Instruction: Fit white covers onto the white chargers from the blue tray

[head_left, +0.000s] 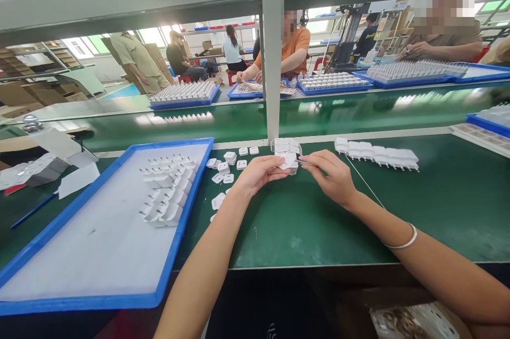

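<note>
My left hand (263, 171) pinches a small white square plate (287, 160) between thumb and fingers, in front of a stack of white pieces (287, 145). From the right, my right hand (332, 174) is closed on slim metal tweezers (303, 162), whose tip reaches the plate's edge. Loose white plates (223, 168), some piled up, lie to the left of my left hand. Beyond my right hand, a row of white plug adapters (376, 153) rests with pins toward me.
On the left stands a blue-rimmed tray (159, 296) with several white plug adapters (169, 190). A grey post (273, 52) rises behind my hands. A white stick (365, 182) lies on the green bench (319, 238). Co-workers sit across the line behind more filled trays (183, 95).
</note>
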The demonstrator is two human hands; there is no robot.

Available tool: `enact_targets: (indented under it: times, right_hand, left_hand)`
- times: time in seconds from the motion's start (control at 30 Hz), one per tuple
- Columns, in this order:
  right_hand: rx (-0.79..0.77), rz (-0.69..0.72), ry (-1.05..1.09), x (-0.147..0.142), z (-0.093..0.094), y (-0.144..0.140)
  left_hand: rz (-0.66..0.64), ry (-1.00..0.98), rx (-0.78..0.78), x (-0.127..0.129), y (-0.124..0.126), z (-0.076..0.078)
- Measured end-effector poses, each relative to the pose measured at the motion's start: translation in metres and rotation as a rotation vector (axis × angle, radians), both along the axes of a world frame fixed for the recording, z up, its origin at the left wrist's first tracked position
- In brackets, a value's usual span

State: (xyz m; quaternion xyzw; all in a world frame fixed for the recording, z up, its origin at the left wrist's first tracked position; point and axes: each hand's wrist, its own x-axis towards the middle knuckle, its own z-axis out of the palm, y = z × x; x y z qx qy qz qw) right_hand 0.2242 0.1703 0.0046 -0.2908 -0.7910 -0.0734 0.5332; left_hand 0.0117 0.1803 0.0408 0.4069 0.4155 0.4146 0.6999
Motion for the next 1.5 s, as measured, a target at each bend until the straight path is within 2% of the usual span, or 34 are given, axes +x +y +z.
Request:
enact_targets:
  times: [0.13, 0.27, 0.37, 0.47, 0.6, 0.7, 0.8, 0.9, 0.97, 1.13, 1.5]
  right_hand:
    - [-0.146, 0.078, 0.074, -0.003, 0.001, -0.003]
    - [-0.352, 0.242, -0.062, -0.007, -0.008, -0.004]
    - [-0.556, 0.307, -0.147, -0.011, -0.017, -0.004]
    - [-0.688, 0.313, -0.142, -0.012, -0.023, -0.003]
    - [-0.861, 0.313, -0.058, -0.011, -0.016, -0.001]
    - [-1.004, 0.344, 0.121, -0.008, 0.001, -0.002]
    - [-1.173, 0.392, 0.479, -0.006, 0.016, -0.005]
    - [-1.276, 0.413, 0.705, -0.006, 0.021, -0.005]
    - [-1.287, 0.382, 0.774, -0.006, 0.019, -0.003]
    - [-1.191, 0.255, 0.842, -0.005, 0.014, 0.001]
    - [-1.08, 0.233, 0.932, 0.0, 0.019, 0.002]
  left_hand:
    - [0.13, -0.073, 0.043, 0.0, 0.001, 0.004]
    - [0.21, -0.109, 0.079, 0.002, 0.001, 0.003]
    - [0.211, -0.109, 0.087, 0.004, 0.0, 0.001]
    - [0.19, -0.101, 0.08, 0.005, 0.0, -0.001]
    - [0.157, -0.082, 0.063, 0.005, 0.001, -0.002]
    - [0.14, -0.053, 0.065, 0.005, 0.001, -0.003]
    - [0.137, -0.019, 0.087, 0.006, 0.002, -0.005]
    - [0.143, 0.012, 0.106, 0.008, 0.002, -0.007]
    - [0.143, 0.025, 0.109, 0.009, 0.002, -0.007]
    - [0.126, 0.038, 0.092, 0.011, 0.001, -0.008]
    - [0.094, 0.094, 0.139, 0.012, 0.001, -0.011]
